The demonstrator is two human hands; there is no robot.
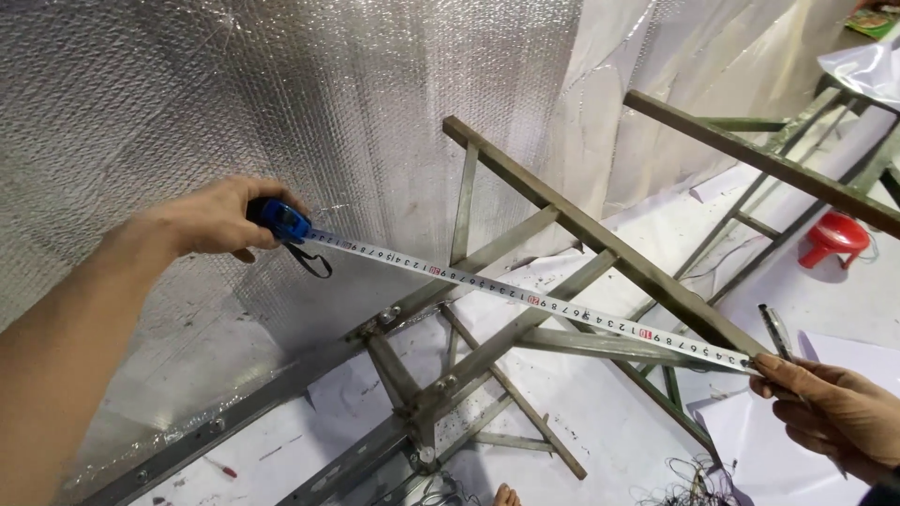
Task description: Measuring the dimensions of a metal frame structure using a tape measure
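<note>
Two hands stretch a tape measure [525,298]: left hand [220,217] gripping its case, right hand [830,405] pinching its end.

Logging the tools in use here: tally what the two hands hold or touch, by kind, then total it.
Tape measure, blue case in the left hand, blade tip pinched by the right hand: 1
Pen, in the right hand: 1
Paper sheets, under the right hand: 1 stack
Total: 3

Blue tape measure case [279,218], white tape [525,298] with black and red markings, red stool [833,237], silver bubble-patterned foil sheet [234,103]
</note>
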